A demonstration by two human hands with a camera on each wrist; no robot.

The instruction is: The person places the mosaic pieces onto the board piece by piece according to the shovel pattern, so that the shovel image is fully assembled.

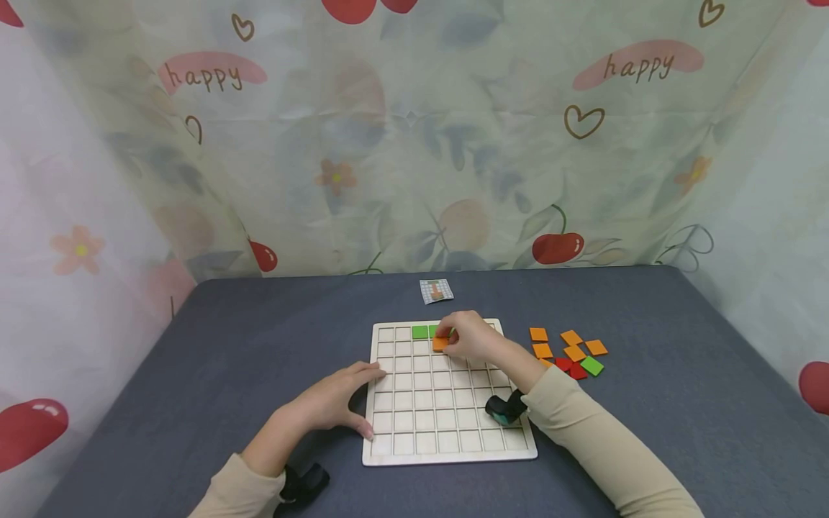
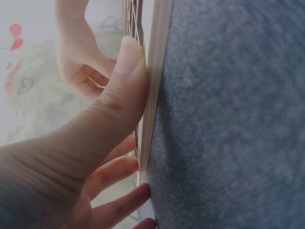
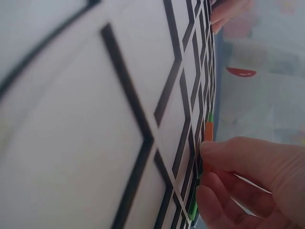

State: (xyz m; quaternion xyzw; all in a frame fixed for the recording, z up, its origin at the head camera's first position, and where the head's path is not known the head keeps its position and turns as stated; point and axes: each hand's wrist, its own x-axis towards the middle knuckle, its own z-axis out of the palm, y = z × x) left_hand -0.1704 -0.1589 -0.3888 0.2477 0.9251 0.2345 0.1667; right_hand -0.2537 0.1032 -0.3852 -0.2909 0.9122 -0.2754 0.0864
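Note:
A white grid board [image 1: 408,421] lies flat on the table. My right hand [image 1: 473,336] pinches an orange square tile [image 1: 440,344] between thumb and fingers, over the second row from the far edge. In the right wrist view the orange tile [image 3: 208,129] stands out against the board's grid, partly covered by the thumb. A green tile [image 1: 419,332] sits in the far row, with more green beside it partly hidden by my right hand. My left hand [image 1: 333,399] rests spread along the board's left edge, thumb [image 2: 128,67] on the rim.
Right of the board lie several loose orange tiles [image 1: 571,337], red tiles [image 1: 578,371] and a green tile [image 1: 592,366]. A small printed pattern card [image 1: 437,291] lies beyond the board. Behind the dark table [image 1: 259,316] hangs a patterned curtain [image 1: 401,144].

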